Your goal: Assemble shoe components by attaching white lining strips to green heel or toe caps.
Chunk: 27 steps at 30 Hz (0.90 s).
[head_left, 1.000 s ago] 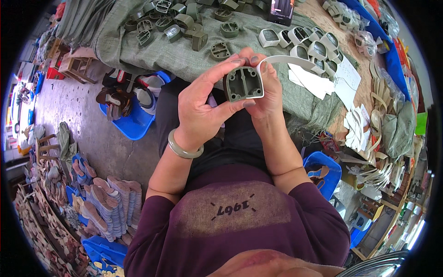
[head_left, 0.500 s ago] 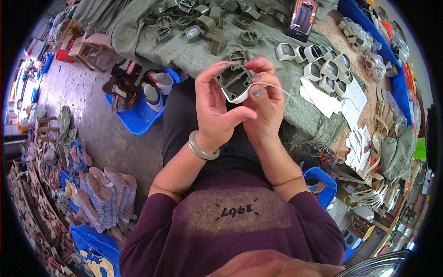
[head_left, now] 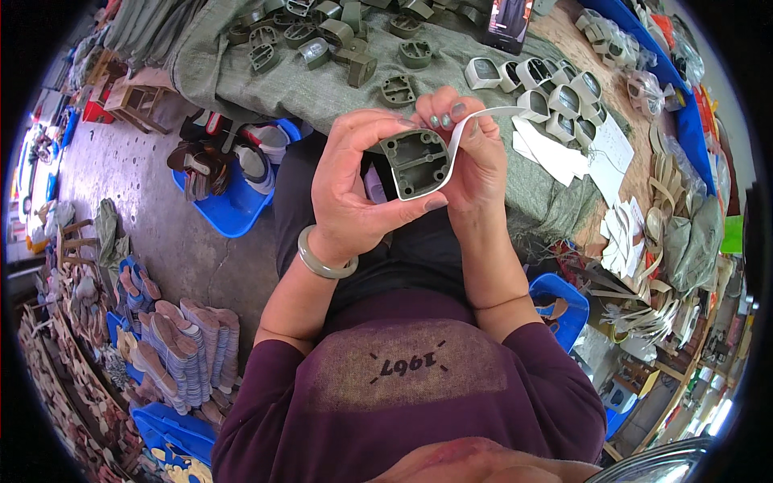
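A hollow dark grey shoe heel, its ribbed open side facing up, sits in my left hand. My left thumb presses along its near edge and the fingers curve round the far side. A white strip runs round the heel's wall and curls off its right side. My right hand pinches this strip between thumb and fingers, close beside the heel. Just beyond my hands, a bare grey-green shoe heel lies on the cloth.
Green cloth covers the table, with several bare heels at the back. White-covered heels, white strips and a phone lie to the right. Blue baskets of shoes and stacked soles stand at left.
The heel has turned in my left hand and come slightly nearer. My right hand has shifted to the strip, which now stands out in a wider curl from the heel's right side.
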Each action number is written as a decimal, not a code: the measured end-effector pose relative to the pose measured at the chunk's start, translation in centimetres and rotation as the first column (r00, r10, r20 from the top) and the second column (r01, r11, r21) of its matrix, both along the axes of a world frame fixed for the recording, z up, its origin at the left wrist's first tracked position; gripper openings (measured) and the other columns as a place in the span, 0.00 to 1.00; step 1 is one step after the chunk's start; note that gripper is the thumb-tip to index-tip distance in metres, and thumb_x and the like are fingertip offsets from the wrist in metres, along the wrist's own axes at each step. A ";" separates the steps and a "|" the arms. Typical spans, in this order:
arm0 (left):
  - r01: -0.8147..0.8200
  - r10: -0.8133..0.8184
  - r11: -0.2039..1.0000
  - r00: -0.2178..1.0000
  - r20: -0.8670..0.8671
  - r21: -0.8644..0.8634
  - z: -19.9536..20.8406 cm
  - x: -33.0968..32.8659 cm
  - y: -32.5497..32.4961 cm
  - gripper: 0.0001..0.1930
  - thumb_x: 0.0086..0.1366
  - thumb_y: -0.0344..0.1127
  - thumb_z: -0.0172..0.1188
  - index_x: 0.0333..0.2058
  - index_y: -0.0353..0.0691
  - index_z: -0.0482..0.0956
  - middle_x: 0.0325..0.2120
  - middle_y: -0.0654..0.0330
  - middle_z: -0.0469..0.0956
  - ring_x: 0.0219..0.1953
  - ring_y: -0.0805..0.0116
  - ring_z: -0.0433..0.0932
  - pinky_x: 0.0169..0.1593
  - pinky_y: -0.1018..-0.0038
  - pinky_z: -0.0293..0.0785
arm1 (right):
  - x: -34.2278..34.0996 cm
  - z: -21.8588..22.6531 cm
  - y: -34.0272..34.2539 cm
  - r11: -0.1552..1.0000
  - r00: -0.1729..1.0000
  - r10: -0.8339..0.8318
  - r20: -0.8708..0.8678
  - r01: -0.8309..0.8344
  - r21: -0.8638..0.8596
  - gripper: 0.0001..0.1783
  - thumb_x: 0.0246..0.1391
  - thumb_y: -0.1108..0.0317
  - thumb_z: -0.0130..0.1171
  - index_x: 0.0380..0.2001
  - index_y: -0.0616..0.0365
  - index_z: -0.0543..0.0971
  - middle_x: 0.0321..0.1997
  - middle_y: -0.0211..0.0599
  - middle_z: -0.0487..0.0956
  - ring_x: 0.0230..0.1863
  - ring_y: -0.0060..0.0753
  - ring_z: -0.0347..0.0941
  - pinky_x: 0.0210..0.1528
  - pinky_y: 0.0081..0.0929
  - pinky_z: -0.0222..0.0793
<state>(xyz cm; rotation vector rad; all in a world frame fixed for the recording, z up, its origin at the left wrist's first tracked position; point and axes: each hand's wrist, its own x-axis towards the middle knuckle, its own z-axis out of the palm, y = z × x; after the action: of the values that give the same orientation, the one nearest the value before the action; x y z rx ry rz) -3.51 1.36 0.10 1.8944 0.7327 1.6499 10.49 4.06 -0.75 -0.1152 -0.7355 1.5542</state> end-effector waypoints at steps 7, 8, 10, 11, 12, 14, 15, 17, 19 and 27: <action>0.072 -0.073 0.997 0.996 -0.043 -0.030 1.1 -0.5 0.5 0.29 0.35 0.37 0.76 0.39 0.36 0.76 0.38 0.56 0.75 0.43 0.62 0.74 0.48 0.71 0.69 | 0.6 -0.2 0.3 0.997 0.995 0.002 0.096 -0.010 0.073 0.09 0.43 0.67 0.66 0.28 0.61 0.80 0.32 0.34 0.70 0.34 0.25 0.66 0.37 0.20 0.61; 0.107 -0.110 0.993 0.993 -0.049 -0.057 1.2 -0.7 0.5 0.29 0.36 0.37 0.76 0.40 0.36 0.77 0.39 0.56 0.75 0.43 0.62 0.74 0.48 0.71 0.69 | 0.9 -0.2 0.4 0.995 0.991 0.062 0.116 -0.070 0.065 0.09 0.42 0.68 0.66 0.28 0.61 0.80 0.32 0.34 0.70 0.34 0.25 0.66 0.37 0.19 0.61; 0.141 -0.146 0.986 0.988 -0.056 -0.083 1.2 -1.3 0.6 0.29 0.36 0.38 0.75 0.40 0.36 0.77 0.40 0.56 0.75 0.44 0.62 0.74 0.48 0.71 0.69 | 1.3 0.0 0.3 0.990 0.984 0.121 0.134 -0.130 0.057 0.09 0.42 0.68 0.66 0.28 0.61 0.80 0.32 0.33 0.70 0.34 0.25 0.67 0.37 0.19 0.61; 0.154 -0.164 0.985 0.977 -0.135 -0.082 1.2 -1.7 0.7 0.34 0.38 0.37 0.75 0.47 0.35 0.73 0.42 0.54 0.75 0.47 0.60 0.72 0.52 0.70 0.66 | 1.5 0.2 0.4 0.985 0.975 0.166 0.150 -0.171 0.020 0.10 0.42 0.68 0.66 0.28 0.61 0.80 0.32 0.33 0.70 0.34 0.25 0.67 0.37 0.19 0.62; 0.167 -0.181 0.983 0.960 -0.213 -0.082 1.1 -2.0 0.8 0.40 0.39 0.37 0.74 0.53 0.35 0.68 0.45 0.53 0.75 0.51 0.59 0.71 0.55 0.69 0.64 | 1.5 0.4 0.4 0.977 0.963 0.212 0.166 -0.212 -0.018 0.10 0.41 0.68 0.66 0.28 0.62 0.80 0.31 0.32 0.70 0.35 0.25 0.68 0.37 0.20 0.62; 0.250 -0.244 0.937 0.968 0.057 -0.242 0.6 -1.4 0.0 0.45 0.41 0.36 0.73 0.58 0.35 0.58 0.50 0.51 0.72 0.55 0.59 0.67 0.58 0.69 0.60 | 1.2 0.6 0.2 0.982 0.966 0.188 0.176 -0.186 -0.027 0.09 0.41 0.70 0.66 0.28 0.62 0.81 0.32 0.32 0.70 0.35 0.25 0.68 0.38 0.20 0.63; 0.368 -0.249 0.854 0.910 0.333 -0.368 0.3 -1.0 -0.3 0.52 0.44 0.34 0.72 0.63 0.35 0.47 0.54 0.50 0.68 0.59 0.59 0.64 0.61 0.68 0.55 | 1.0 0.7 0.0 0.987 0.969 0.163 0.187 -0.158 -0.042 0.09 0.41 0.71 0.66 0.27 0.62 0.81 0.32 0.32 0.70 0.35 0.25 0.68 0.38 0.20 0.63; 0.430 -0.287 0.819 0.880 0.378 -0.380 0.0 -1.0 -0.3 0.55 0.45 0.34 0.72 0.64 0.36 0.39 0.57 0.49 0.64 0.61 0.59 0.60 0.63 0.68 0.51 | 0.5 0.6 -0.3 0.996 0.969 0.087 0.230 -0.092 0.012 0.08 0.40 0.73 0.66 0.27 0.62 0.81 0.32 0.31 0.69 0.36 0.25 0.68 0.39 0.20 0.63; 0.490 -0.298 0.815 0.812 0.501 -0.309 0.0 0.1 -0.5 0.52 0.45 0.35 0.73 0.62 0.35 0.45 0.59 0.48 0.60 0.58 0.63 0.64 0.61 0.69 0.56 | -0.2 0.2 -0.7 0.992 0.958 -0.080 0.275 0.050 0.115 0.08 0.38 0.78 0.65 0.27 0.62 0.81 0.32 0.31 0.69 0.37 0.25 0.66 0.40 0.21 0.62; 0.023 0.050 0.953 0.971 0.232 -0.302 -0.7 -0.2 -0.3 0.28 0.41 0.34 0.75 0.39 0.35 0.69 0.37 0.57 0.71 0.37 0.72 0.72 0.42 0.77 0.69 | 0.0 0.2 -0.5 0.982 0.954 -0.132 0.269 0.090 0.164 0.07 0.43 0.76 0.63 0.29 0.62 0.80 0.33 0.34 0.70 0.35 0.24 0.65 0.41 0.19 0.61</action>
<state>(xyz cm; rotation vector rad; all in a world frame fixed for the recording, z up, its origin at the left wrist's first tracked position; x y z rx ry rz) -3.72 1.04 -0.59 1.4528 0.8446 1.6301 10.48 3.51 -0.52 -0.2639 -1.0491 1.3839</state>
